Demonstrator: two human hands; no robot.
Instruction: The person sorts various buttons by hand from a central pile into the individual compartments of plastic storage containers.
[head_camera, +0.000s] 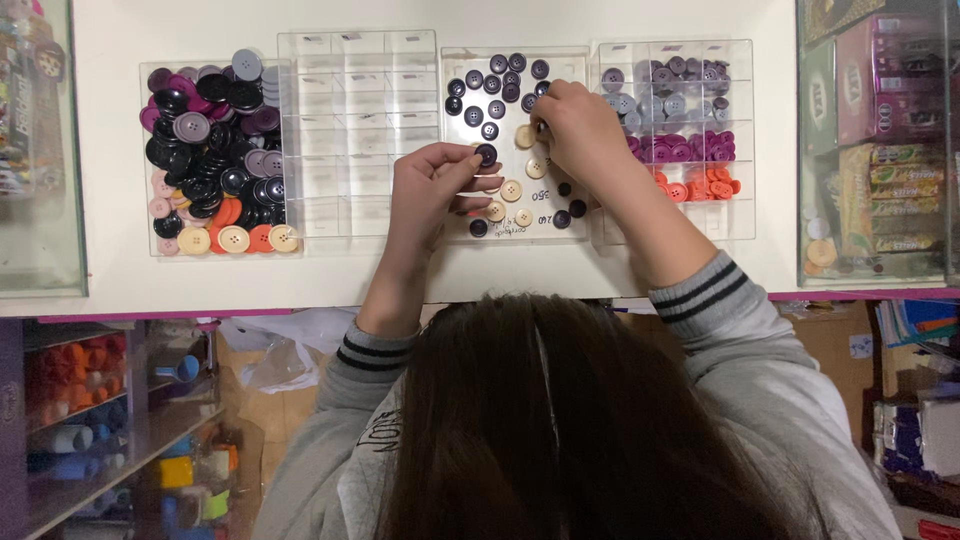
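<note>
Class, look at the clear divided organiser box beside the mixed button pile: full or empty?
Empty: the clear divided organiser box shows only bare compartments, no buttons inside.

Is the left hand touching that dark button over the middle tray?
Touching. In the head view, the left hand pinches the dark button between thumb and fingers, with no gap visible, above the clear middle tray.

White counter (120, 290) under even light, glass cabinets at both sides, cluttered shelves (90, 440) below.
</note>
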